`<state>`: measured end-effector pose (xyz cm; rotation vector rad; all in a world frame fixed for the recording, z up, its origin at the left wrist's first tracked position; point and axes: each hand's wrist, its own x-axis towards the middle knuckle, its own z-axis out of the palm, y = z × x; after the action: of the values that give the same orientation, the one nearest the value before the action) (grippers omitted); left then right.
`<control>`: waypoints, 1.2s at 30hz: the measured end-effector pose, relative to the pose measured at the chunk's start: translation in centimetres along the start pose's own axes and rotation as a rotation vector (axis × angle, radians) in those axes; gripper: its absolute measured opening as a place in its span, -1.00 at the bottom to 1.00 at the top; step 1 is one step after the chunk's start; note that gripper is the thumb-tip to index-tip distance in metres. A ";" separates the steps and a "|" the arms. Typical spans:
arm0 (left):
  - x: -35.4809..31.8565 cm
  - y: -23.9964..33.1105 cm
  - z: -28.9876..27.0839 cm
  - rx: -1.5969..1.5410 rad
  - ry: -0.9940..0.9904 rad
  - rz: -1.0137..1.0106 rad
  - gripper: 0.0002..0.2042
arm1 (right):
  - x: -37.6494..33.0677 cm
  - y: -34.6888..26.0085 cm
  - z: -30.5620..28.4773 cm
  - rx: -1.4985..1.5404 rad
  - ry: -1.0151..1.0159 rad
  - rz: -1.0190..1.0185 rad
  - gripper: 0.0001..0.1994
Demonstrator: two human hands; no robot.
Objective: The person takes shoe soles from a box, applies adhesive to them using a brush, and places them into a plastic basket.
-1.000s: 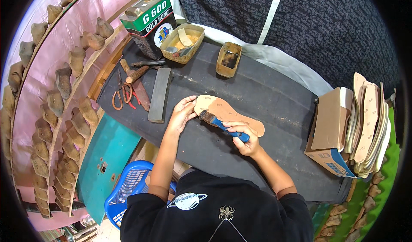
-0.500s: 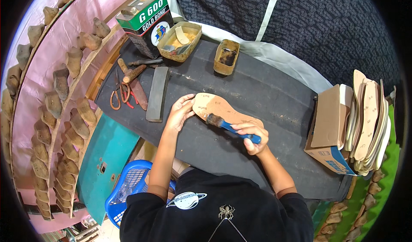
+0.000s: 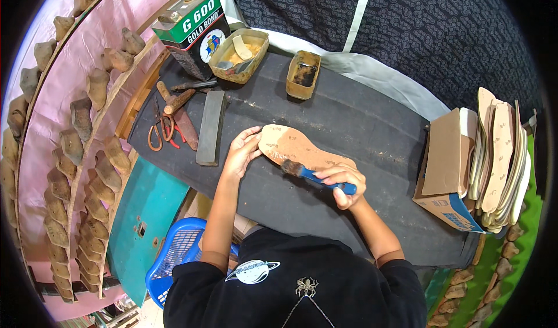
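Insole (image 3: 308,148), tan and printed, sits over the middle of the worktop (image 3: 279,217), rounded wide end to the left, other end angled toward the right edge; can't tell if it lies flat or is lifted. Left hand (image 3: 239,155) at the wide end, fingers and thumb clamped on its rim. Right hand (image 3: 345,183) closed around the blue handle of a brush (image 3: 314,176), fingers together; dark bristles at the insole's near edge, contact unclear. Whitish shiny patch on the insole near the bristles.

Left part of worktop: grey rectangular bar (image 3: 210,129), scissors (image 3: 154,137) with orange-brown loops, wooden-handled tool (image 3: 179,101), part-overlapping. Far left corner: green-and-black metal can (image 3: 185,61), next to it a tub (image 3: 232,76) holding orange-yellow stuff and a pale scraper-like piece. Smaller tub (image 3: 299,90), dark residue inside, near far edge. Right edge: cardboard box (image 3: 443,153), stack of sole-shaped pieces (image 3: 497,159) upright in it. Shoe lasts (image 3: 71,147) racked off the left edge.
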<state>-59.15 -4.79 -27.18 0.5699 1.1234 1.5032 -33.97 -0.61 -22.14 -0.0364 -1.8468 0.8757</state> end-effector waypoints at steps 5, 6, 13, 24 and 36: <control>0.1 -0.1 -0.2 0.005 -0.001 0.000 -0.67 | 0.4 0.1 1.2 -0.063 -0.112 0.128 -0.79; 0.1 -0.2 -0.1 0.005 0.002 -0.006 -0.67 | 0.3 0.3 1.2 -0.066 -0.108 0.135 -0.81; 0.0 -0.2 -0.2 0.026 0.006 0.009 -0.66 | -0.9 0.6 -1.0 0.008 0.102 0.014 -0.89; 0.1 -0.3 -0.4 0.058 0.013 -0.008 -0.65 | -0.5 0.8 0.5 0.044 -0.104 0.251 -0.81; 0.2 -0.4 -0.3 0.038 0.004 0.002 -0.65 | 0.1 0.4 -0.6 0.006 0.172 0.090 -0.83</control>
<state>-59.26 -4.74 -27.71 0.5949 1.1566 1.4878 -33.68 0.04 -22.13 -0.1868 -1.6926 0.9114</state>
